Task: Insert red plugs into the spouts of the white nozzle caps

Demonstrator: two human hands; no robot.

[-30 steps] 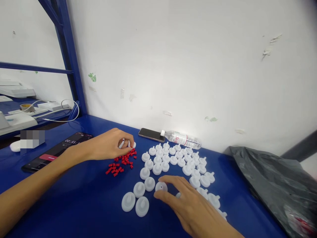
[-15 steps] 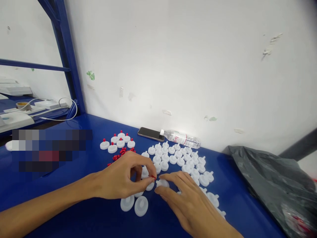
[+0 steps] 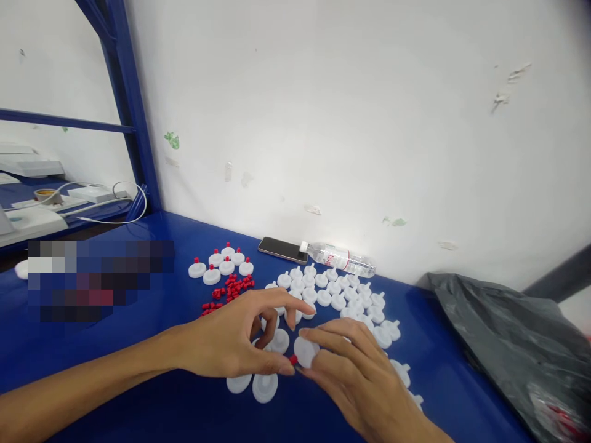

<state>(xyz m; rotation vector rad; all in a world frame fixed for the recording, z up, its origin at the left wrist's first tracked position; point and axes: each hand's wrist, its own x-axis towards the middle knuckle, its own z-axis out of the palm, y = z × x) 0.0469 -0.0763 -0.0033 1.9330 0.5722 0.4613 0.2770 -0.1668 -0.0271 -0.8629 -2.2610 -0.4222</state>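
Note:
In my right hand (image 3: 362, 369), a round white plastic cap (image 3: 305, 349) is held on its side between thumb and fingers. A small red tip (image 3: 293, 360) sits at the cap's left side, where its spout would be. My left hand (image 3: 231, 335) is just left of it, index finger and thumb spread apart; the thumb end is close to the red tip, and whether it touches I cannot tell. Several spouted white caps (image 3: 324, 298) lie behind my hands. Loose red tips (image 3: 234, 287) form a small pile behind my left wrist, near several white caps with red tips (image 3: 211, 275).
Against the wall, a phone (image 3: 282, 249) and a clear bottle (image 3: 341, 258) lie on the blue table (image 3: 152, 394). A dark plastic bag (image 3: 489, 332) covers the right side. At left stands a blue metal frame (image 3: 132, 123), with cables beyond it.
The red tip has gone from my left finger pinch to the held cap's side. My left fingers have spread apart. The held cap has turned, its round face now showing.

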